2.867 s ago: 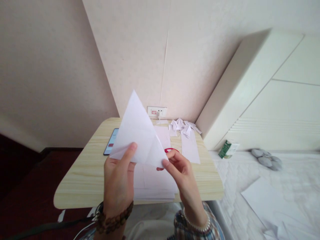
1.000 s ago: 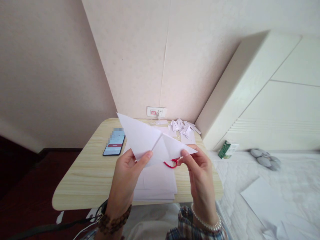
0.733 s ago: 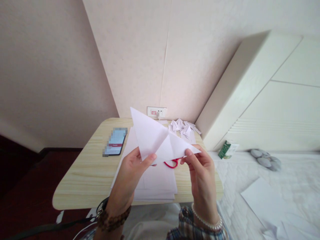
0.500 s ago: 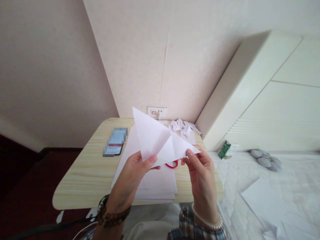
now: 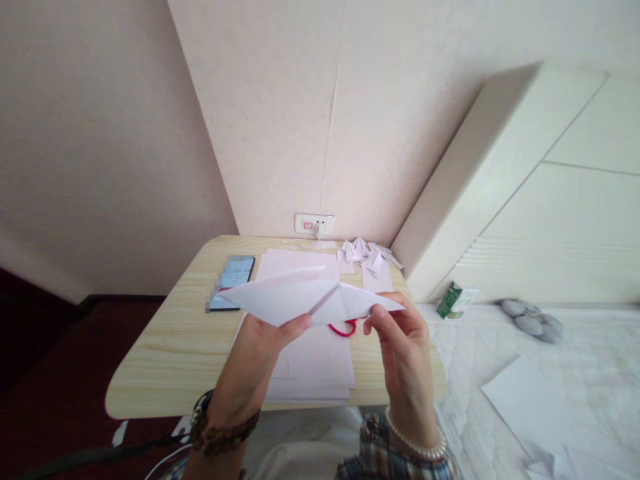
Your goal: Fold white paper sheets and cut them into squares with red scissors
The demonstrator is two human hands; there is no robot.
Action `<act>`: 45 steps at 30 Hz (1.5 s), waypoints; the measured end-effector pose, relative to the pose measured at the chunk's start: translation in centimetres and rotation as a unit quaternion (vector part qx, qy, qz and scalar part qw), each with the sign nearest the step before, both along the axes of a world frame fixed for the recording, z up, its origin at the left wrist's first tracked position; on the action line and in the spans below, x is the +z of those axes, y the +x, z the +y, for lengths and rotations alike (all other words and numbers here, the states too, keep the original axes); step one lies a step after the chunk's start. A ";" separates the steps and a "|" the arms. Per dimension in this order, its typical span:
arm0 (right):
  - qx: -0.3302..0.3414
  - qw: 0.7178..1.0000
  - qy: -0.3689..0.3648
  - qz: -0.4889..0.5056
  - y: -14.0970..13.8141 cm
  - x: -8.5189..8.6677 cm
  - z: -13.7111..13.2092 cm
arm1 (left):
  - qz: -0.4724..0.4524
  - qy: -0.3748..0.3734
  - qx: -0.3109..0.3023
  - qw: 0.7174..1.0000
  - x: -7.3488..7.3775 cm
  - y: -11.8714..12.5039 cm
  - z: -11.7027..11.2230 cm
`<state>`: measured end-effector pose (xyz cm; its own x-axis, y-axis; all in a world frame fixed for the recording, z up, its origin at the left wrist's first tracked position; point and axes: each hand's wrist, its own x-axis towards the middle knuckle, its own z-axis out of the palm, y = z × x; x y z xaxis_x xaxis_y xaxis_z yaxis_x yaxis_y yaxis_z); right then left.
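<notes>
A folded sheet of white paper is held up over the small table, its flaps partly spread and its ends pointed left and right. My left hand pinches its lower edge near the middle, thumb in front. At the right-hand point, my right hand grips the paper between thumb and fingers. Below it lies a stack of white paper on the table. Red-handled scissors, judging by one red loop, rest on the stack, mostly hidden by the folded paper.
The wooden-topped table carries a phone at left and several small folded paper pieces at the back right. Behind is a wall socket. To the right, a bed holds a green-and-white box and loose paper.
The paper's tall left flap has come down toward the left and the sheet now looks flatter and wider. Both hands keep their hold in nearly the same places.
</notes>
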<state>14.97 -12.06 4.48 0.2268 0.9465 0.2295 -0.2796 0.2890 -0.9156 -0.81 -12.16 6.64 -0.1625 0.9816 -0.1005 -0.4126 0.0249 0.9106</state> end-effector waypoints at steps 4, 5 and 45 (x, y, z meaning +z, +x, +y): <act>0.003 1.000 -0.013 -0.001 -0.1 -0.1 -0.1 | 0.011 0.023 0.034 0.999 -0.1 0.3 0.1; 0.003 1.000 -0.018 -0.001 -0.1 -0.1 -0.2 | 0.016 0.028 0.042 0.999 0.0 0.3 0.1; -0.037 0.986 -0.043 -0.155 2.0 -0.5 0.2 | 0.194 0.022 -0.186 0.963 -1.4 -1.7 0.6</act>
